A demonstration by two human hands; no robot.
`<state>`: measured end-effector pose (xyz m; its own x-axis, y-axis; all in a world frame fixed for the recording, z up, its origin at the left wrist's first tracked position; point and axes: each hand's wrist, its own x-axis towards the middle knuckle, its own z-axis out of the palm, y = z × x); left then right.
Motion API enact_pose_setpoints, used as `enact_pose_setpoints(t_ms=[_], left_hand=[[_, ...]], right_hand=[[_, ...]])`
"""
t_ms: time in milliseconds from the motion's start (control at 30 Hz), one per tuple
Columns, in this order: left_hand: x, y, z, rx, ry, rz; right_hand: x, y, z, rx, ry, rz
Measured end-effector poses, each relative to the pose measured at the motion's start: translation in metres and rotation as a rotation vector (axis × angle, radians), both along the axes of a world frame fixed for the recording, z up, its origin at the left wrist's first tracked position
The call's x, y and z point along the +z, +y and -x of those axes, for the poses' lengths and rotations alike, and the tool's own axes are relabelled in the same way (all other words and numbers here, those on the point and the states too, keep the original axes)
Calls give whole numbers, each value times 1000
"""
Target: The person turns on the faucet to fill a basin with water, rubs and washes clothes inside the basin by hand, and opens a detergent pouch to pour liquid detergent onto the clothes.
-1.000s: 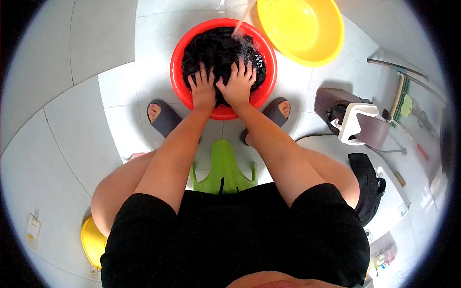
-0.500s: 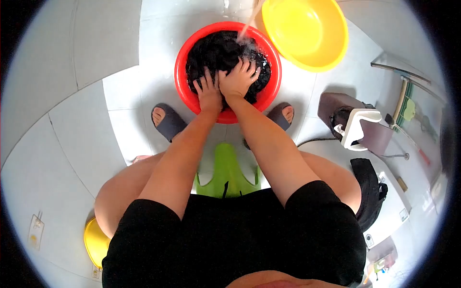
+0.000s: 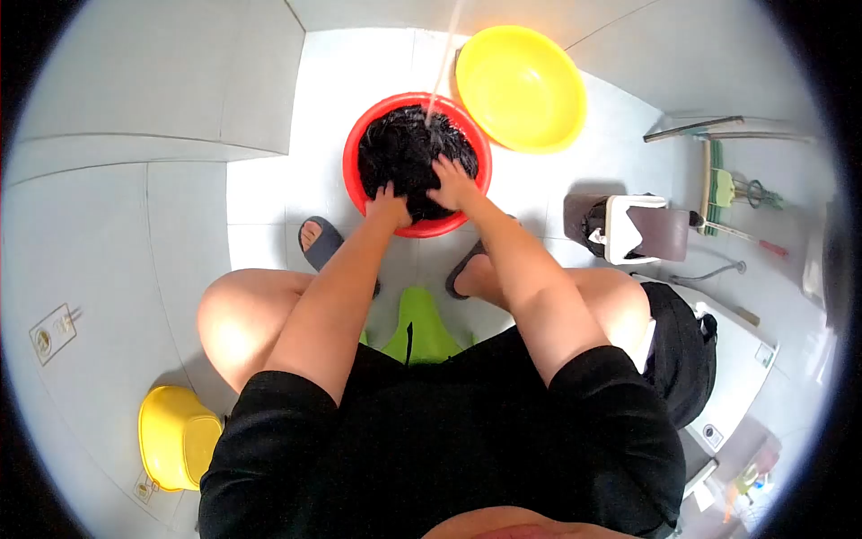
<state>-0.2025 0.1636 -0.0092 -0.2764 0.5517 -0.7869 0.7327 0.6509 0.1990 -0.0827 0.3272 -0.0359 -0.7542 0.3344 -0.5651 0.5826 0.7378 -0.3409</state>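
A red basin [image 3: 352,171] on the floor holds dark, wet cloth [image 3: 395,148]. A thin stream of water [image 3: 442,67] falls from above onto the cloth. My left hand [image 3: 389,208] is at the basin's near left side, its fingers spread over the cloth. On the near right, my right hand [image 3: 453,186] also rests on the cloth with its fingers apart. Neither hand is closed round the cloth.
A yellow basin [image 3: 523,88] stands behind and right of the red one. A green stool [image 3: 417,332] is beneath me. To the right are a bin with a white rim [image 3: 620,229] and a black bag [image 3: 678,359]. A yellow bucket [image 3: 171,436] stands at lower left.
The view has tilted and shifted, so the basins look smaller and lower. My hands have moved apart and back toward the near rim of the red basin.
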Motion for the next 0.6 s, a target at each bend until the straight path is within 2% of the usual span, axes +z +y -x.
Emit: enact_pose_setpoints(t_ms=[33, 67, 133, 233, 267, 300, 367, 400, 433, 600], left_hand=[[19, -10, -6, -60, -14, 68], [20, -21, -12, -65, 2, 52], [7, -42, -30, -276, 89, 98], [7, -59, -47, -218, 119, -9], [9, -64, -50, -226, 124, -5], [16, -67, -53, -219, 144, -25], [26, -71, -59, -212, 169, -52], [27, -72, -61, -192, 145, -31], [29, -74, -64, -172, 120, -9], [25, -87, -80, -149, 141, -9]], right_hand=[[-2, -4, -12, 155, 5, -35], [14, -13, -18, 88, -39, 8], [28, -32, -26, 19, -87, 44], [34, -52, -35, -6, -82, 55], [38, -56, -42, -138, -25, 220], [26, -61, -51, -146, -19, 225], [-11, -64, -62, 185, -233, 98], [20, -76, -73, 152, -136, 38], [28, -86, -79, 148, -133, 33], [31, -115, -80, 125, -211, -67]])
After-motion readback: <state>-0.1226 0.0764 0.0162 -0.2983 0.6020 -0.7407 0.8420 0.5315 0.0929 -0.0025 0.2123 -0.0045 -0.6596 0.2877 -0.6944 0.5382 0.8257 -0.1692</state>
